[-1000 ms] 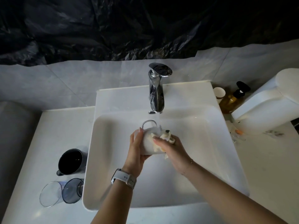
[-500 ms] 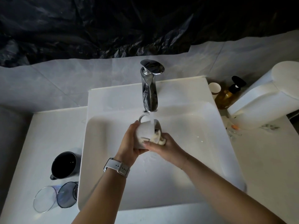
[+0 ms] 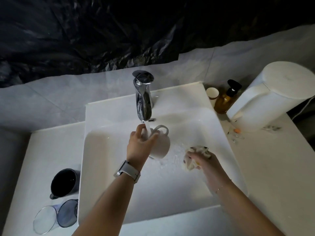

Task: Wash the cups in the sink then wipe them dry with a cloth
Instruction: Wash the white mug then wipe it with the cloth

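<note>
A view from above of a white rectangular sink (image 3: 105, 167) set into a white desk (image 3: 42, 159). Two bare hands work over the basin.

The left hand (image 3: 140, 147), with a pale watch (image 3: 127, 172) on its wrist, grips one glossy white ceramic mug (image 3: 161, 145), fingers (image 3: 153, 137) curled round its body. The mug is tilted, its looped handle pointing up and away, and sits directly under the running stream from a single chrome tap (image 3: 144, 99). Water droplets spatter the basin floor beneath it.

The right hand (image 3: 199, 159) is well apart from the mug, lower and to the right inside the basin. Its fingers are closed tightly round one crumpled, wet, cream-coloured cloth (image 3: 190, 163) with small dark and yellow marks.

On the desk to the left of the sink are three more cups: one dark glossy mug (image 3: 65, 182) with a handle, tipped toward the camera; one smoky grey translucent tumbler (image 3: 68, 212); and one clear tumbler (image 3: 45, 219). The two tumblers lie on their sides, touching.

On the desk to the right stand one small white paper cup (image 3: 212, 94), one amber pump bottle (image 3: 225, 99) with a black top, and one large white cylindrical appliance (image 3: 272, 97) with a smooth matte shell. A few small items near it are too blurred to tell. Crinkled black plastic sheeting (image 3: 119, 31) covers the wall above grey tile.
</note>
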Tool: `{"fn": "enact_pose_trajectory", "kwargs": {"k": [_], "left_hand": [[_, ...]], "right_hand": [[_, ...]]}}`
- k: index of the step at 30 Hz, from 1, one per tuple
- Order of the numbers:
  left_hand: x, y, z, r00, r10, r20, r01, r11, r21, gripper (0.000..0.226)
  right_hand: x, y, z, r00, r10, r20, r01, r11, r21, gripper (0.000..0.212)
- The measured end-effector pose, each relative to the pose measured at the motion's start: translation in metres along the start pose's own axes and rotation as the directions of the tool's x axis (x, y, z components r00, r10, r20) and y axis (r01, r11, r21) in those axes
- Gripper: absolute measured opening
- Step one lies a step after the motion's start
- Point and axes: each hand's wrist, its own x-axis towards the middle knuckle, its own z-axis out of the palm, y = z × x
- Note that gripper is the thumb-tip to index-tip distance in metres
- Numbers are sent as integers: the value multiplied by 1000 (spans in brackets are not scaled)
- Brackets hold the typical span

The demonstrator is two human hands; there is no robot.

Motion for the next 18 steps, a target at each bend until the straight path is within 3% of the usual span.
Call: {"fn": "enact_pose_trajectory", "kwargs": {"k": [2,4,6,8,11,12,15,18], "left_hand": [[-1,6,0,999,-29,15,29,999,-40,44],[-2,12,0,986,-156,56,165,956,-241,52],[-3,13,-2,922,-323,212,386,776,-499,41],[-5,10,-7,804,-395,445,595,523,-610,35],[-8,-1,-13,673,-387,630,738,291,-608,57],[-8,-6,-14,645,-384,661,763,267,-589,61],[-10,-15,-20,588,-321,743,808,203,-552,70],[-10,-23,-23,559,-247,791,825,77,-559,78]], "right_hand": [[-4,-2,-2,999,8,52,-8,1000,2,26],[-9,-6,-2,996,14,88,-16,999,30,20],[-10,-6,-5,995,15,98,-23,997,77,15],[-12,-11,-7,990,1,138,-16,994,111,21],[-12,-22,-8,969,3,245,-21,997,71,60],[-12,-26,-7,959,-8,282,5,1000,8,60],[-11,-46,5,941,-96,324,185,949,-257,25],[-1,-66,19,917,-224,329,356,832,-426,16]]}}
